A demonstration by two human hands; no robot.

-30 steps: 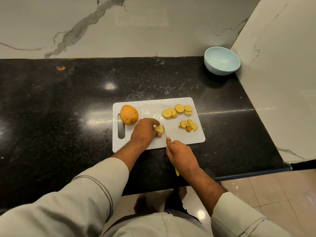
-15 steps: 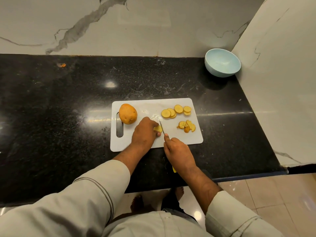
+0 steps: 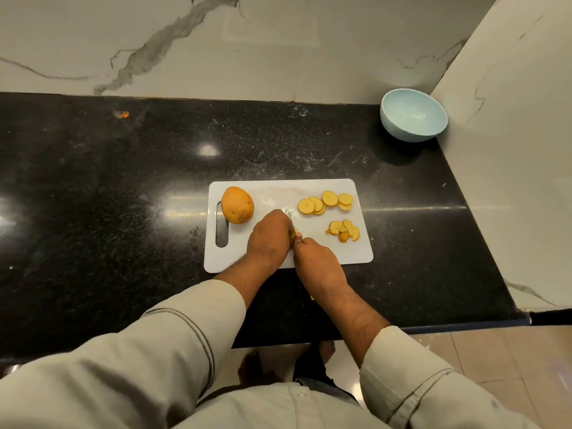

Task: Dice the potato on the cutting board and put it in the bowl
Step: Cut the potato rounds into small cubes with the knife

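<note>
Left hand (image 3: 270,239) curled over a mostly hidden potato piece (image 3: 296,231), mid-frame on the cutting board (image 3: 356,252). Right hand (image 3: 318,261) gripping knife (image 3: 291,222), apparently mid-slice. Bowl (image 3: 413,114) upper right.

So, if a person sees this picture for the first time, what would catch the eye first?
Probably the two hands meeting on the white cutting board: the left hand holds down a potato piece while the right hand cuts with a knife. Next, the whole potato at the board's left end and the empty blue bowl in the far right corner.
</note>
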